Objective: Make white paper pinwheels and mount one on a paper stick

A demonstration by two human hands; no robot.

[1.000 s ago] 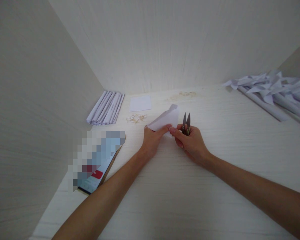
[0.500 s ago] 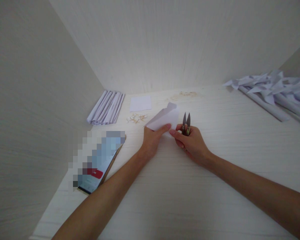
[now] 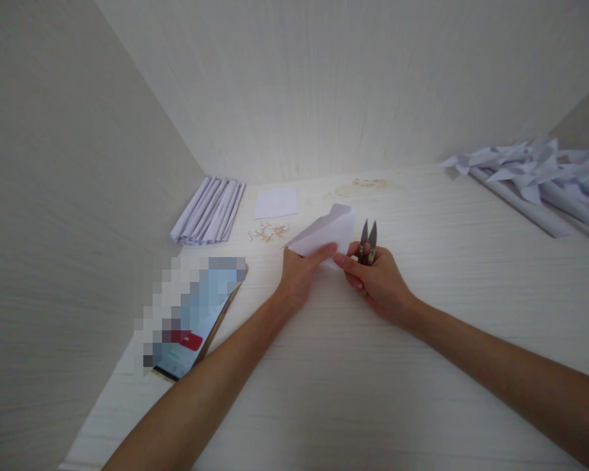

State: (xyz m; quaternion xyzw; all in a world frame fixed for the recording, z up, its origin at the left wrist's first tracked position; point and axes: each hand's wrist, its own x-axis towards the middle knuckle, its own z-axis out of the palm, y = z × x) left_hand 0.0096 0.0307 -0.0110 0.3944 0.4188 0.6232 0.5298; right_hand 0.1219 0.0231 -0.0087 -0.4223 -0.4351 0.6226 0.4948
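A folded sheet of white paper point(image 3: 330, 234) is held up off the table by my left hand point(image 3: 298, 278), whose thumb presses on its near side; the other fingers are hidden behind it. My right hand point(image 3: 381, 284) is closed around a pair of thread snips point(image 3: 372, 237), with the two pointed blades sticking up and apart, away from me. The thumb and a fingertip of that hand also meet at the paper's lower right corner. Whether they pinch it is hard to see.
Rolled paper tubes point(image 3: 209, 212) lie side by side at the left wall, near a flat white paper square point(image 3: 276, 203) and short cotton swab pieces point(image 3: 271, 231). A phone point(image 3: 211, 320) lies by my left forearm. Paper pinwheels point(image 3: 533, 171) are heaped at right; small bits point(image 3: 368, 184) lie at the back.
The paper and my right hand with the snips have shifted very slightly to the right. Both hands keep their grip, and the other things lie as before.
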